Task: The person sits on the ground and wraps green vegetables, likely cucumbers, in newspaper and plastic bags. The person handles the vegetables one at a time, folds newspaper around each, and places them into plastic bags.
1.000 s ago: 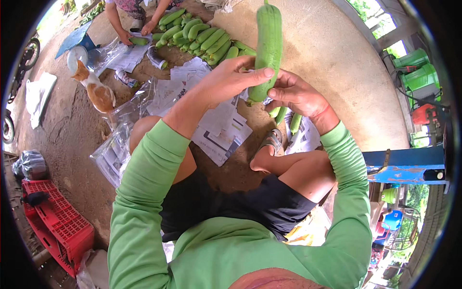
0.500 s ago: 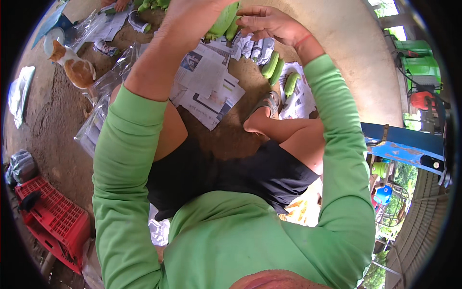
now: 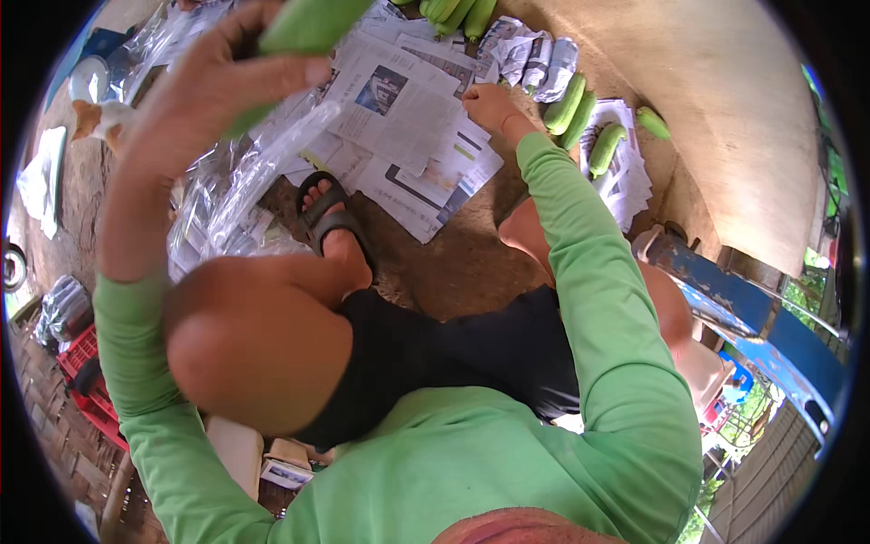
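1. Left hand (image 3: 204, 91) raised near the top left of the view, fingers wrapped around a long green gourd (image 3: 304, 27); thumb on the near side, firm grip.
2. The gourd runs up and out past the top edge, so only its lower part shows; it is held in the air above the ground.
3. Right hand (image 3: 489, 104) reaches forward and down, resting on a sheet of newspaper (image 3: 399, 109) spread on the ground; fingers seem to pinch the sheet's edge, but cannot tell whether they actually grip it.
4. More newspaper sheets lie stacked under and around that one.
5. A clear plastic bag (image 3: 263, 168) sits just below the left hand, over the left side of the papers.
6. Wrapped bundles (image 3: 535, 59) lie beyond the right hand, near the top.
7. Loose green gourds (image 3: 580, 113) lie on paper to the right of the right hand.
8. Person's foot in a black sandal (image 3: 331, 222) rests on the dirt, touching the paper's near edge.
9. Red crate (image 3: 86, 381) at lower left, well apart.
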{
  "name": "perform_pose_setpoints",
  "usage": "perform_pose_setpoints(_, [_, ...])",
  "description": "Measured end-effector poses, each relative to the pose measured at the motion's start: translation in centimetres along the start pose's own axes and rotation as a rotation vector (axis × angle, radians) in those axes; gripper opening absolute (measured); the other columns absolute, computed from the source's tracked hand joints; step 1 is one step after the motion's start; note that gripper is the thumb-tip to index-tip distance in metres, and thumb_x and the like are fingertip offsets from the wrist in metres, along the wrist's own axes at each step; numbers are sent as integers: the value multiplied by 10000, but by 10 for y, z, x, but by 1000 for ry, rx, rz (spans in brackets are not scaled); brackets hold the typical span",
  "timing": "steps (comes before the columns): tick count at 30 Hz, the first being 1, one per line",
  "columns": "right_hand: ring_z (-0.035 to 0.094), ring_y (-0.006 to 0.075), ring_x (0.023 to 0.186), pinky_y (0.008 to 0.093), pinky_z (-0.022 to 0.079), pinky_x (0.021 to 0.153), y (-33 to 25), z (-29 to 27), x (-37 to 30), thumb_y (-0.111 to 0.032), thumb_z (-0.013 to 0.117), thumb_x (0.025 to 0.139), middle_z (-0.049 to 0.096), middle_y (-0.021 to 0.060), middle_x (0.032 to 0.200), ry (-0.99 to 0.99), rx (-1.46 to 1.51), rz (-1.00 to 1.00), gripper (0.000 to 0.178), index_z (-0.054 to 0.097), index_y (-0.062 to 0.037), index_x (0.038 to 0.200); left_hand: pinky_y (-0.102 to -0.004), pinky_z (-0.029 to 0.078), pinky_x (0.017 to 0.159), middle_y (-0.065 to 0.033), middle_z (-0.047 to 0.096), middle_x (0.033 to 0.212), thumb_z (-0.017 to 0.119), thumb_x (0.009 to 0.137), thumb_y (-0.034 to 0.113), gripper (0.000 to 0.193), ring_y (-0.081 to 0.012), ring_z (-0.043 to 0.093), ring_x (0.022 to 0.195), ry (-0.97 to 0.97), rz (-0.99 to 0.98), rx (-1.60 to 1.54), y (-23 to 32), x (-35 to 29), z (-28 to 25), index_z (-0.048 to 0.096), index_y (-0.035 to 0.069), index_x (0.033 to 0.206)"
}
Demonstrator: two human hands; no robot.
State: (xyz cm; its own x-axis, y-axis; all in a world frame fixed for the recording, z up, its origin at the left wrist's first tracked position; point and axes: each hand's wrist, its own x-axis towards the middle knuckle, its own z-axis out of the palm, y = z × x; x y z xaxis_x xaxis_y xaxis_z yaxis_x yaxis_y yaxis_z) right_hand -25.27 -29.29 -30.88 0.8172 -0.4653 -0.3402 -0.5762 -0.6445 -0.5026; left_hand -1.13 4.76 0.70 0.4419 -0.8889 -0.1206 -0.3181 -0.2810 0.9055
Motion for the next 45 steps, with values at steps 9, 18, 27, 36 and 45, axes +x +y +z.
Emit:
perform_pose_setpoints(9, [667,427,1113,450,536,976,7,54,5,-348,785,862,670,234,1143,235,-137,51,411,707,-17,1094,-412,518,960,-238,704,1163,876,778,415,773,-337,695,1082,-19,-373,37,-196,46,168,596,-58,1321])
perform_pose_setpoints(18, [689,337,1007,421,570,873,17,53,19,-250,841,813,696,194,1128,5,87,190,378,698,-15,1072,-437,517,974,-265,703,1177,854,785,430,801,-395,688,1120,2,-467,23,-247,50,230,563,-50,1357])
perform_pose_setpoints(27, [675,166,982,356,604,781,6,46,-33,-162,790,860,687,13,1047,-351,938,577,318,674,-49,1134,-448,505,992,-264,697,1201,834,818,412,768,-413,673,1144,1,-457,99,-248,50,219,548,-30,1377])
perform_pose_setpoints(36, [692,152,848,357,571,760,-1,53,-73,-323,790,951,674,5,967,-245,971,685,293,629,-117,1083,-449,499,997,-242,681,1237,817,845,340,688,-404,652,1184,-63,-309,33,-253,51,240,553,6,1386])
perform_pose_setpoints(45, [653,140,734,333,564,689,-11,26,-62,-302,720,949,650,5,828,-342,698,678,209,656,-106,981,-474,492,1023,-247,636,1286,842,834,305,649,-443,610,1215,-63,-260,76,-272,52,262,574,14,1348])
